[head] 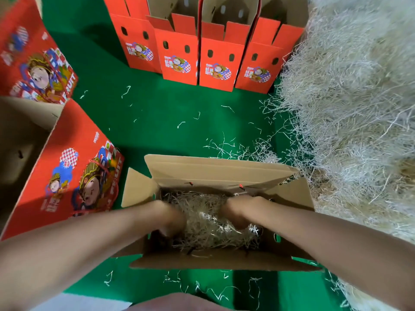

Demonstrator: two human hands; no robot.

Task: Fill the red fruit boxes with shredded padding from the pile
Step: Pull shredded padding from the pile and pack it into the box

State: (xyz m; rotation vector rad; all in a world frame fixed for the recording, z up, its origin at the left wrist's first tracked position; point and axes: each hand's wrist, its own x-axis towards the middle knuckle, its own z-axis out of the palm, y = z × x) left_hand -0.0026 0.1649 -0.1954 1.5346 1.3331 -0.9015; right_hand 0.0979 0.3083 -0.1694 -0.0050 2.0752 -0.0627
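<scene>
Head view, the only view. An open fruit box (215,169) stands directly in front of the person on the green surface (157,122), its brown inner flaps spread outward. Its long axis runs left to right across the frame. A layer of shredded padding (208,223) already lies inside, covering the middle of the floor and leaving dark gaps toward the near corners.

Both forearms reach down into the box from the near side. The left hand (173,217) and right hand (233,213) are sunk into the padding, near each other, with a tuft between them. Their fingers are buried in the shreds, so whether they grip a bunch or merely press it flat cannot be told.

The pile (350,108) rises along the whole right side, and its loose fringe touches the box's right flap. The supply therefore lies to the person's right, nearer the right hand, and a further handful calls for a short sideways reach.

Judged from the fill, this box is partly padded.

Four red boxes (197,55) stand open in a row at the back, well apart from the hands; their contents are not visible. Two more printed boxes (67,176) sit at the left. Stray strands (224,147) dot the surface.
</scene>
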